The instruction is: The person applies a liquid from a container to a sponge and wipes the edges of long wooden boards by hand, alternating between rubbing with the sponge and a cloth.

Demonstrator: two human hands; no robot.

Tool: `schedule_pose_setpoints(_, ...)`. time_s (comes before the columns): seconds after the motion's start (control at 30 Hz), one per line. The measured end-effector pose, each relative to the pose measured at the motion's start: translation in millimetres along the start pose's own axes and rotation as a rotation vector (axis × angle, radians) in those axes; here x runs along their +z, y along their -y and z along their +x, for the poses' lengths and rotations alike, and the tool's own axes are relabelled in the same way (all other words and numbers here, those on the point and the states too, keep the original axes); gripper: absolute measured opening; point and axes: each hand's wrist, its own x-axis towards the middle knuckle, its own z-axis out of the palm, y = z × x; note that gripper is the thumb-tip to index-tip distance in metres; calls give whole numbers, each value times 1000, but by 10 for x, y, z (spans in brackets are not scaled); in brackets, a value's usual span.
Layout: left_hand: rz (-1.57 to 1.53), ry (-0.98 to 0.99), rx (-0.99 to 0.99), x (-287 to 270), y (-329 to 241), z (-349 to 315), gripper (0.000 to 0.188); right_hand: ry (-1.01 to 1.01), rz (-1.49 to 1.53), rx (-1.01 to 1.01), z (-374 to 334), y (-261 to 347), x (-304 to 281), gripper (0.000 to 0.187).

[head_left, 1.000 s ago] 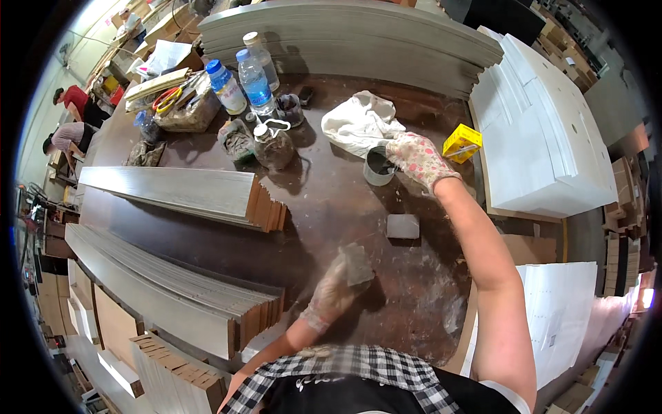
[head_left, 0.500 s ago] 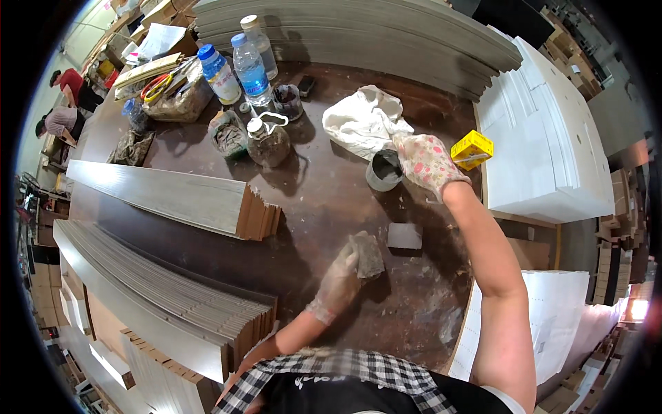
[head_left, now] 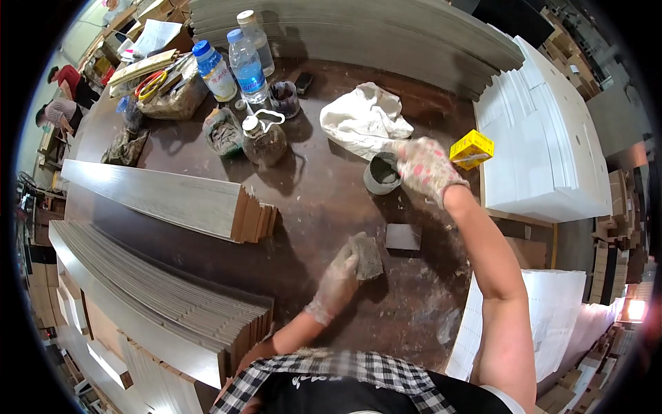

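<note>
My left hand (head_left: 336,279), in a thin clear glove, is closed round a grey sponge-like pad (head_left: 369,259) above the dark tabletop. Just beyond the pad lies a small flat grey block (head_left: 403,237). My right hand (head_left: 426,168), in a floral fabric glove, is at the right rim of a grey cup (head_left: 376,181) with dark stuff inside. Its fingers bend together over the cup's opening; their tips, and anything in them, are hidden. A crumpled white cloth (head_left: 365,117) lies against the cup's far side. A yellow box (head_left: 472,150) stands right of my right hand.
Stacked grey boards (head_left: 152,200) and a second stack (head_left: 158,297) lie at the left. Bottles (head_left: 246,69), a handled jug (head_left: 264,141) and a cluttered bag (head_left: 176,96) stand at the far left. White panels (head_left: 545,131) rise at the right; long boards (head_left: 345,34) line the back.
My right hand's fingers have come down nearer the cup's opening, and the cup appears more tilted. My left hand still holds the pad. The view has shifted slightly.
</note>
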Motion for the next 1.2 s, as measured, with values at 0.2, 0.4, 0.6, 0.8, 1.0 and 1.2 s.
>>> schedule_pose_setpoints(0.2, -12, 46, 38, -47, 42, 27, 52, -105, 161, 68, -79, 113, -74, 17)
schedule_pose_setpoints(0.4, -29, -11, 105, -87, 77, 198, 51, -105, 239, 14, -111, 97, -24, 19)
schedule_pose_setpoints(0.6, -44, -16, 213, -82, 89, 454, 49, -99, 147, 23, -127, 83, 38, 15)
schedule_pose_setpoints(0.8, 290, -23, 361, -183, 212, 705, 53, -89, 199, -78, -168, 92, 79, 13)
schedule_pose_setpoints(1.0, -90, -3, 265, -82, 182, 742, 52, -133, 300, -82, -262, 165, -58, 13)
schedule_pose_setpoints(1.2, -64, -25, 293, -19, 132, 707, 49, -78, 203, -112, -232, 193, 5, 17)
